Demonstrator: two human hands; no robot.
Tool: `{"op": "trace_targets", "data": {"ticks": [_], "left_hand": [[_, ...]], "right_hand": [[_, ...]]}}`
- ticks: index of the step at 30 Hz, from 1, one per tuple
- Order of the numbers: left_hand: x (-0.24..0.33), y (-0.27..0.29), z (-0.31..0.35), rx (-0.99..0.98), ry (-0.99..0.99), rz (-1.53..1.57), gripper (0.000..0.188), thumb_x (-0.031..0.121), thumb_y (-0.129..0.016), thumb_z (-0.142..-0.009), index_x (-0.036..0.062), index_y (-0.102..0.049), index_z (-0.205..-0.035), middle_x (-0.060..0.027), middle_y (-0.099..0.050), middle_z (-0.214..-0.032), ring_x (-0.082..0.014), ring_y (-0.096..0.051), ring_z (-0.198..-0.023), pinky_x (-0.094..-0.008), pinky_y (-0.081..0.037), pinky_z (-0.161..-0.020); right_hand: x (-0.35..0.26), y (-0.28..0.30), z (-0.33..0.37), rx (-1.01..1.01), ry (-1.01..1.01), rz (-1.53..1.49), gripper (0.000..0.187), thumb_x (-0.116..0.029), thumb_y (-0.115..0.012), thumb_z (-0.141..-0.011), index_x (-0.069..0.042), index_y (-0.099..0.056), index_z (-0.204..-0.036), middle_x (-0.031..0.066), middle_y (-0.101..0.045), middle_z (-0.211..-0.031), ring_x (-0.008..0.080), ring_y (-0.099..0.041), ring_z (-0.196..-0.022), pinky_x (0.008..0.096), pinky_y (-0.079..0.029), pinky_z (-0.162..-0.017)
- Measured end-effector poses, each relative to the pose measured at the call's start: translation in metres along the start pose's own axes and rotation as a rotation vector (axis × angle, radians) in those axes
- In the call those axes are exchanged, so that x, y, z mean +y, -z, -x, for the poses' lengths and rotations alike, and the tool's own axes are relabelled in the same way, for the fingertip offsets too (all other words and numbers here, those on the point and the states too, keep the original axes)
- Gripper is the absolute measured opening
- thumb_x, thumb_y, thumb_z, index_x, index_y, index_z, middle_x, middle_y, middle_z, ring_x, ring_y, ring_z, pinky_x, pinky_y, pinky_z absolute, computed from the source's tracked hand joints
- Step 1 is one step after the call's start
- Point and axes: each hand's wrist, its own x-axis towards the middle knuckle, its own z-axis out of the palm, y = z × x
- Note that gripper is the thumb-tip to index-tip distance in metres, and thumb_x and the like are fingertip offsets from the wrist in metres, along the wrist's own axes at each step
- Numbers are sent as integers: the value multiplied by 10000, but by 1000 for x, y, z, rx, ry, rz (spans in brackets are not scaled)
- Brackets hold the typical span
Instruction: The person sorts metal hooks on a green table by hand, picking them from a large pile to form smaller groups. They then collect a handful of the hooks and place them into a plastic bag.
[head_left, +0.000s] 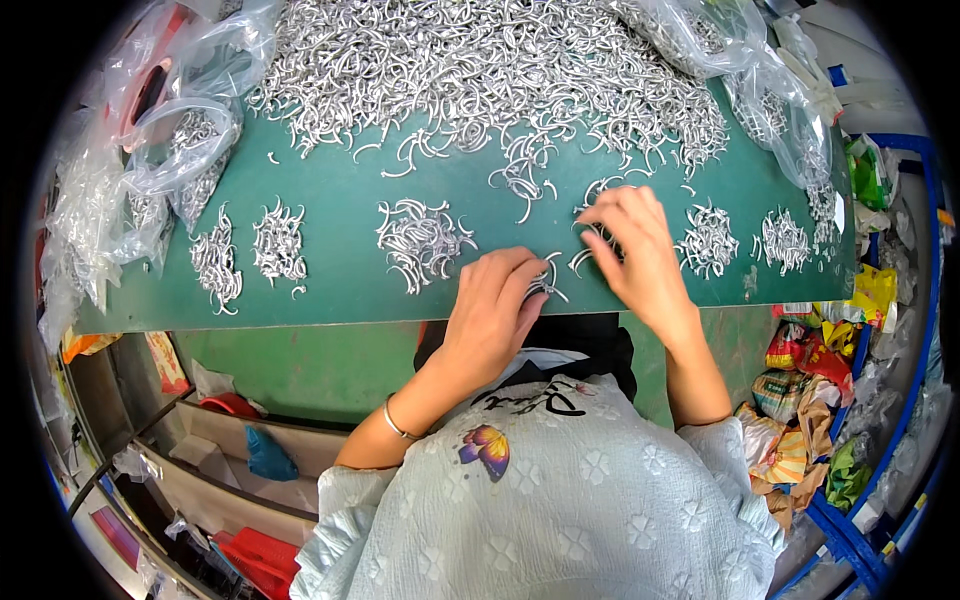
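Observation:
Small curved silver metal pieces lie all over the green table. At its near edge my left hand (492,308) is cupped, its fingers and thumb closed round a few curved metal pieces (549,287) whose ends stick out past the fingertips. To the right, my right hand (640,245) hovers over a small cluster of the same pieces, thumb and fingers apart. Its fingers partly cover that cluster. Left of my left hand sits a loose heap (422,240); another heap (708,240) lies just right of my right hand.
A huge mound of pieces (480,70) fills the table's far side. Smaller heaps (278,242) stand at left and right. Clear plastic bags (200,130) holding pieces flank the mound. Below the table are a red basket (255,560) at left and a blue rack (850,540) with packaging at right.

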Motion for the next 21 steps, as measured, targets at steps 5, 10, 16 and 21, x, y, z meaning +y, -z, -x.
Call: {"op": "trace_targets", "data": {"ticks": [5, 10, 16, 21], "left_hand": [[9, 4, 9, 144, 103, 4, 480, -55, -766, -725, 6, -585, -1165, -128, -607, -1067, -272, -595, -991, -332, -496, -800], [11, 5, 55, -268, 539, 777, 366, 23, -596, -919, -37, -510, -1270, -146, -635, -1057, -207, -645, -899, -277, -513, -712], [-18, -38, 44, -154, 1187, 1833, 570, 386, -319, -1045, -100, -413, -1327, -280, -563, -1262, -365, -568, -1189, -454, -442, -1050], [-35, -58, 58, -229, 972, 2472, 569, 410, -311, -1038, -69, -441, -1319, -271, -558, -1284, -383, -566, -1197, -488, -425, -1075]], "right_hand": [[-20, 2, 8, -146, 86, 11, 390, -82, -745, -742, -31, -627, -1110, 80, -551, -1090, 266, -503, -1008, 380, -377, -839], [-33, -2, 15, -219, 74, 15, 474, -159, -748, -746, -45, -613, -1185, 86, -544, -1134, 267, -496, -1019, 394, -360, -858], [-33, -13, 21, -226, 149, 10, 303, -77, -666, -751, -11, -635, -1045, 111, -548, -1067, 257, -537, -977, 358, -422, -809], [-41, -24, 40, -180, 196, -173, 219, -59, -608, -738, 5, -599, -948, 137, -545, -1032, 309, -557, -916, 400, -466, -798]]}}
